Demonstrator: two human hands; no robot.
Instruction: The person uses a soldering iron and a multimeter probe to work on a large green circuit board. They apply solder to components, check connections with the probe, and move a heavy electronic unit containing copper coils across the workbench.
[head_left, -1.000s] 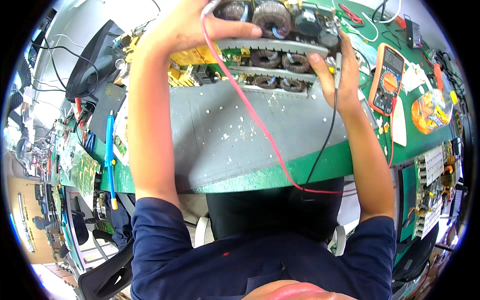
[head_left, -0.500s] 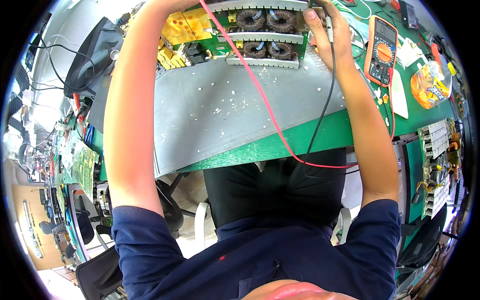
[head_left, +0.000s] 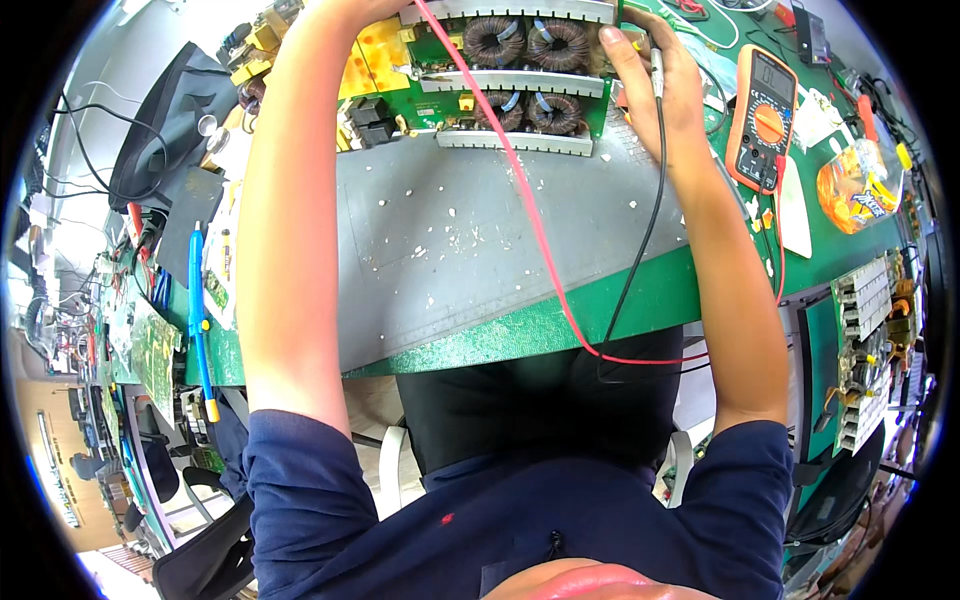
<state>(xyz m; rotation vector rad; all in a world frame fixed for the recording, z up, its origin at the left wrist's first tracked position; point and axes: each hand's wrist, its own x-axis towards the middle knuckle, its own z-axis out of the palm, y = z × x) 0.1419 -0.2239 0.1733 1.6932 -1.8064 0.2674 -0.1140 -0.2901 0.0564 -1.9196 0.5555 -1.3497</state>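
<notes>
My left hand [head_left: 375, 10] is cut off at the top edge, beside a red test lead [head_left: 515, 170]; its fingers are hidden. Below it is a green circuit board assembly [head_left: 430, 100] with yellow parts, dark wound toroid coils [head_left: 555, 45] and rows of metal heatsinks [head_left: 510, 82]. At the board's right end, my right hand [head_left: 665, 100] grips a metal-sleeved test probe [head_left: 656, 70] on a black lead, its thumb against the board's end. A grey mat [head_left: 460, 250] with scattered white flecks lies beneath. An orange multimeter [head_left: 762, 120] sits to the right.
The green bench [head_left: 430, 355] holds a crumpled orange bag [head_left: 855, 185], a blue tool [head_left: 198, 300], loose boards [head_left: 158, 345], tangled cables and a dark flat object [head_left: 160, 130] at the left. More boards [head_left: 865, 350] stand at the right, near a black chair [head_left: 200, 550].
My left hand's fingers, earlier over the coils, have moved up out of sight. Bench and board appear higher than a second ago, as the view shifted. My right hand keeps the probe.
</notes>
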